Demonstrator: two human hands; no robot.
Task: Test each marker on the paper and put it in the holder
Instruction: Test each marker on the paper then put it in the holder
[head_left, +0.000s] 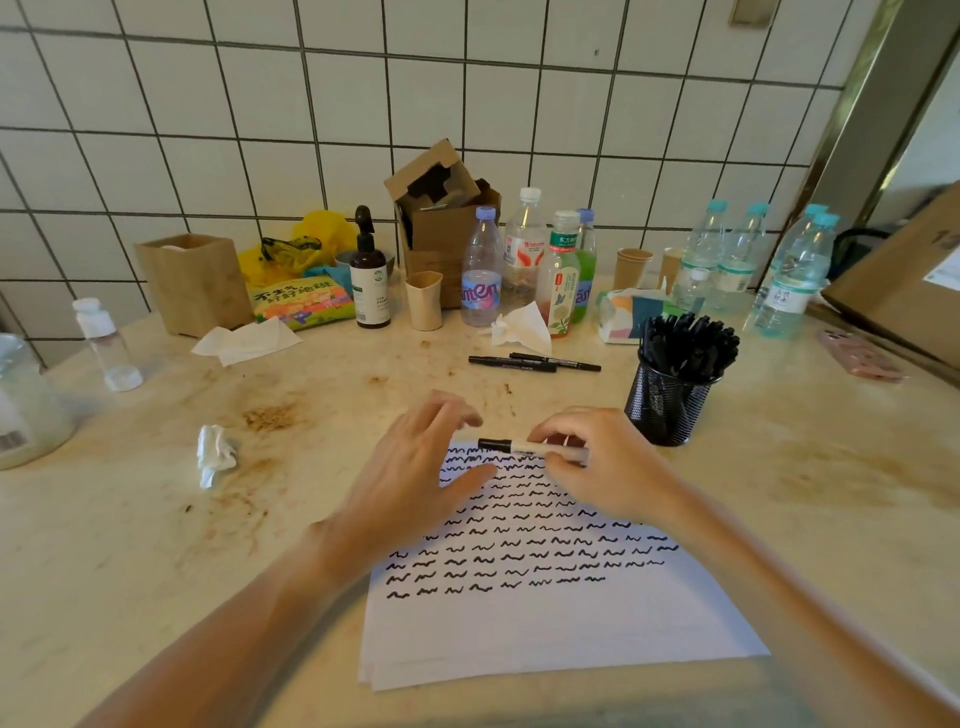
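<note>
A pale, stained counter (156, 519) runs up to a tiled wall. A stack of white paper (545, 623) covered in rows of black squiggles lies near the front edge. Beyond it lie two black markers (535, 362) side by side, and to their right stands a black mesh holder (667, 405) full of markers. A crumpled tissue (214, 453) sits left of the paper. Along the wall stand a wooden box (195, 283), a dark pump bottle (370, 275), a beige cup (424, 300), an open cardboard box (441, 228), several plastic bottles (480, 270) and paper cups (631, 267). A small clear bottle (104, 343) stands far left
</note>
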